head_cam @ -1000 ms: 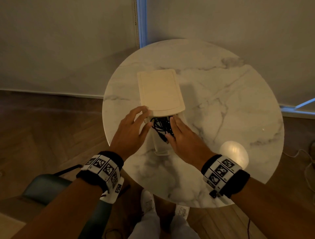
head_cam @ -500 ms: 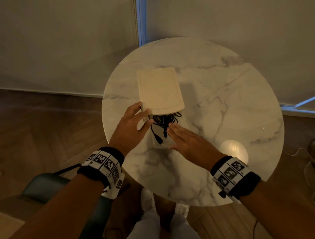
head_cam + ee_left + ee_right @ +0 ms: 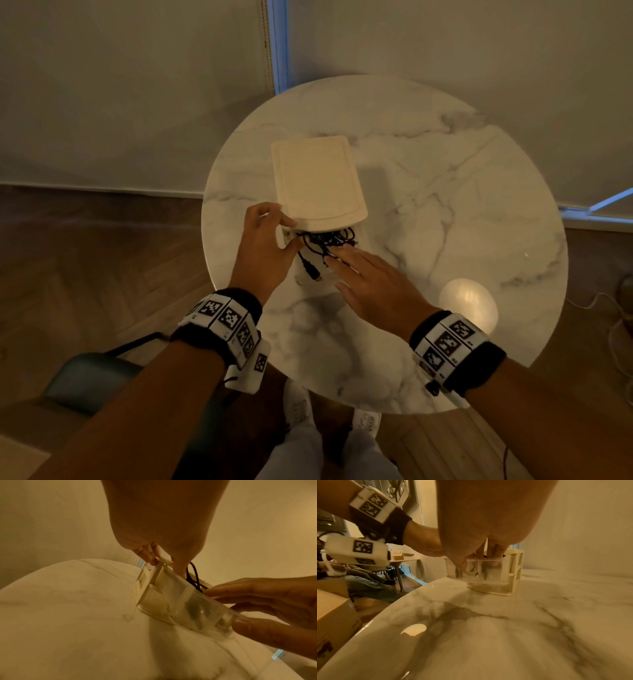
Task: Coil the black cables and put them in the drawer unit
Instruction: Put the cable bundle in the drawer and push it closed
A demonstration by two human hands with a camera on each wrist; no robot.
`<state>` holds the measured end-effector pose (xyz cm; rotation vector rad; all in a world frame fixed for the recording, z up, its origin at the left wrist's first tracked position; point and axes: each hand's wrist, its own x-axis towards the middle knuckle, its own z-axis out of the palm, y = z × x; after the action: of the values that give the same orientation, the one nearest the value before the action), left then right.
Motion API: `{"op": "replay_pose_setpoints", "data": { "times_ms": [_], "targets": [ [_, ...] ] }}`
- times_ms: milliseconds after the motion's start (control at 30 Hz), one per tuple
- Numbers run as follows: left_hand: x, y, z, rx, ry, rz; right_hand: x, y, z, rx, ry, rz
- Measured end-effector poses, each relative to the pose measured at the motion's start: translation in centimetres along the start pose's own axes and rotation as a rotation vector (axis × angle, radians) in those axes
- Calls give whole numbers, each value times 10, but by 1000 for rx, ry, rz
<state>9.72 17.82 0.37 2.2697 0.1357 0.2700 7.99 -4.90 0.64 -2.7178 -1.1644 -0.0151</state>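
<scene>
The cream drawer unit stands mid-table with its clear drawer pulled out toward me. Tangled black cables fill the drawer, and one plug end hangs over its front left. My left hand grips the unit's near-left corner, fingers on the frame post and thumb inside by the cables. My right hand lies flat over the drawer, straight fingers pressing on the cables and thumb at the drawer's front.
The round marble table shows a bright lamp reflection near its right front. A dark green chair stands at lower left. A cord lies on the wood floor at right.
My right hand went from fingertips dipped among the cables to lying flat over them. The plug end came out over the drawer's front left. The left hand stayed at the unit's corner.
</scene>
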Motion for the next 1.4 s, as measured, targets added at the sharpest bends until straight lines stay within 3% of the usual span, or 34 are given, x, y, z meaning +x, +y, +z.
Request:
{"op": "replay_pose_setpoints", "data": {
  "times_ms": [133,433,667,833,967,1166,1400],
  "targets": [
    [4,1,-1,-40,-33,-14,10,-4,-6,45,-6,60],
    [-1,-2,-13,-148,-142,-41,17,-3,-1,-89,-59,11],
    [5,4,-2,-111,-48,-76,19,5,-4,-50,-53,-24],
    [8,4,-3,-166,-64,-96,28,12,-4,9,30,-13],
    [0,-3,-8,-259,-130,-141,42,11,-8,65,160,124],
    [-8,-13,-10,-177,-235,-143,65,8,-12,164,313,566],
    [5,-23,-2,-33,-197,-167,72,26,3,568,255,750]
  ]
}}
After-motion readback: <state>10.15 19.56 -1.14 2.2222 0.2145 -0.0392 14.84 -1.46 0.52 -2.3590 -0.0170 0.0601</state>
